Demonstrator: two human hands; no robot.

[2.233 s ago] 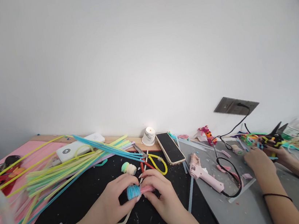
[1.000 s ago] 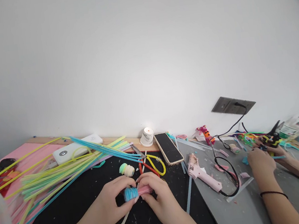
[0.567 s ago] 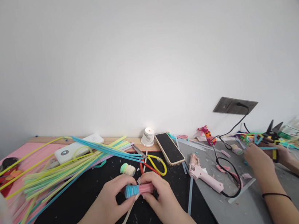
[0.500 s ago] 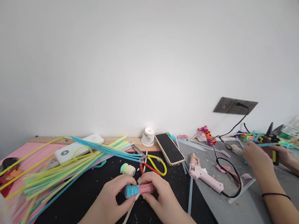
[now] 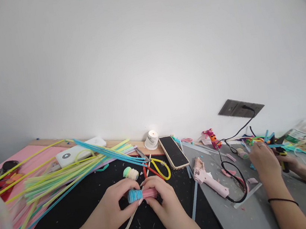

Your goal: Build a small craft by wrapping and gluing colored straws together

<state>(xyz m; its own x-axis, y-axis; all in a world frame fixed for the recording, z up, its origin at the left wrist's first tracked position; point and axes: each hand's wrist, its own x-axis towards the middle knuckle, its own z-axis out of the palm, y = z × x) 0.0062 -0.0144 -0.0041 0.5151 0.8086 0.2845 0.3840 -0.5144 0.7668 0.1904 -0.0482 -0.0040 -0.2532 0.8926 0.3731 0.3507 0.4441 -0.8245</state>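
Note:
Both my hands meet low in the middle of the view over a black mat [image 5: 78, 210]. My left hand [image 5: 113, 208] is closed round the blue end of a small fuzzy pipe-cleaner roll [image 5: 141, 194], blue on the left and pink on the right. My right hand [image 5: 164, 201] pinches the pink end. A cream strand [image 5: 126, 226] trails from the roll under my left wrist. A small green and cream coiled piece [image 5: 131, 173] lies just beyond my fingers.
Long yellow, green and blue pipe cleaners [image 5: 72, 166] fan across the left. Yellow-handled scissors [image 5: 160, 166], a phone [image 5: 174, 151], a lit candle [image 5: 152, 139] and a pink glue gun [image 5: 210, 180] lie behind. Another person's hands [image 5: 265, 161] work at right on a grey mat [image 5: 256, 210].
My hands have kept their hold on the roll, shifting only slightly. The other person's hands have moved about, and the black cutters they held upright are now lowered.

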